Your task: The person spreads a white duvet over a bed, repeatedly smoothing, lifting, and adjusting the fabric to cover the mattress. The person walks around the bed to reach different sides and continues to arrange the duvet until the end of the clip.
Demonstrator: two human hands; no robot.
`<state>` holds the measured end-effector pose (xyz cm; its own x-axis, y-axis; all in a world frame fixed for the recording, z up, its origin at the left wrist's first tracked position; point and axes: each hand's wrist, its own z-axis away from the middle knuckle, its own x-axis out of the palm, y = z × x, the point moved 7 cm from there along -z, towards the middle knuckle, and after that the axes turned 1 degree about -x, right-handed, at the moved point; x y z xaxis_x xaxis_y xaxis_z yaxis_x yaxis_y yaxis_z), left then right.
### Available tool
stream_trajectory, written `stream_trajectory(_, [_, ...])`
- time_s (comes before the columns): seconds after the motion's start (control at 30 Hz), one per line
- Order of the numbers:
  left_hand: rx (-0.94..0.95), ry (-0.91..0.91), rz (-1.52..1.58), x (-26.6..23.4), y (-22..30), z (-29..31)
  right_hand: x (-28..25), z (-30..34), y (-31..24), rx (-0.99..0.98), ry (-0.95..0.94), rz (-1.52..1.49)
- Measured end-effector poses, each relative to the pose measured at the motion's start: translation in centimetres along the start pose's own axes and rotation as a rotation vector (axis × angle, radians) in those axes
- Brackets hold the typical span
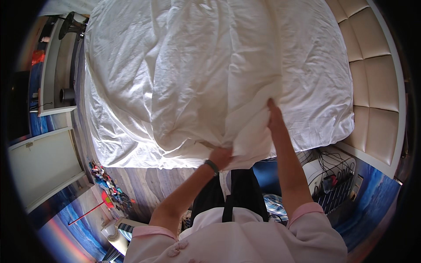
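Observation:
A rumpled white duvet (188, 79) covers most of the bed, with long folds running from the far side toward me. Close to the bed's near edge, my left hand (221, 157) is closed on a bunched part of it; a dark band circles that wrist. My right hand (275, 116) reaches farther in and to the right, its fingers closed at the duvet's side edge. Between the two hands the fabric is lifted into a loose flap. Under the duvet, the white bed sheet (313, 87) shows along the right.
A padded beige headboard (377, 83) borders the bed on the right. Below it stands a white bedside cabinet (324, 168) with tangled cables and a dark rack (335, 190). Shoes (105, 179) line the floor at left, near a white shelf unit (57, 70) and a fan (70, 25).

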<state>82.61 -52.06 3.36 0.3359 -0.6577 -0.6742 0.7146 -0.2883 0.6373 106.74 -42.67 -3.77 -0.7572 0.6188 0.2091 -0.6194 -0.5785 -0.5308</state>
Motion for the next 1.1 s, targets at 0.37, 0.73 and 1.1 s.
stream_trajectory(0.37, [0.194, -0.061, -0.089, 8.2, 9.5, -0.8, -8.1, 2.5, -3.1, -0.214, 0.134, 0.461])
stream_trajectory(0.73, [-0.41, 0.157, -0.099, 1.6, -0.1, -0.4, -15.2, 1.9, -6.8, -0.449, 0.401, 0.514])
stream_trajectory(1.1, [-0.302, -0.203, -0.455, 2.1, -0.1, 0.9, -36.9, 0.6, -16.5, -0.565, 0.725, 0.943])
